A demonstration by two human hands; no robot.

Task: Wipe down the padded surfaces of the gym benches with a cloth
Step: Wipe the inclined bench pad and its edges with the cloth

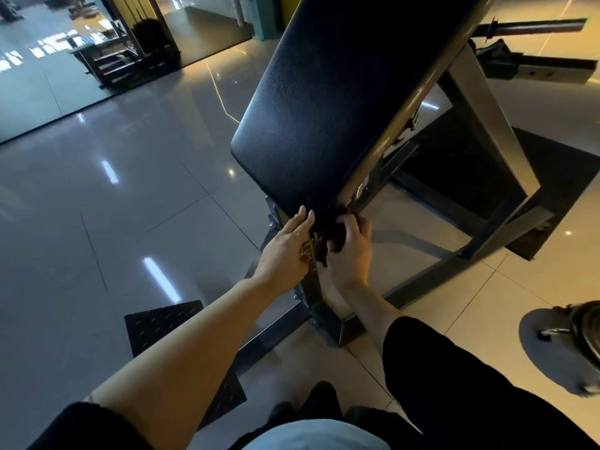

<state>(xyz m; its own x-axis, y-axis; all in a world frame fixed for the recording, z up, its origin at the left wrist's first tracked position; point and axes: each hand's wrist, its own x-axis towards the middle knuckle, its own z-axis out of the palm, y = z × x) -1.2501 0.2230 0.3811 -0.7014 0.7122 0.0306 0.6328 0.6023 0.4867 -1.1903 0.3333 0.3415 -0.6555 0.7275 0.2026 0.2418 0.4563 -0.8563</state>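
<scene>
Head view: right hand clenches dark red cloth at lower edge of black bench pad – left hand flat, fingers straight on frame post; post lettering partly hidden, unreadable

Both arms reach forward and down, converging near centre frame. Left forearm is bare, with a dark sleeve pushed up near the elbow. Left hand is seen from the back, fingers straight and held together, pointing away from the body, tips against the lower edge of the bench pad. Right forearm is bare from wrist to mid-forearm, dark sleeve above. Right hand is also seen from the back, fingers curled, gripping a dark cloth just beside the left fingertips. The two hands lie close together, not touching.
</scene>
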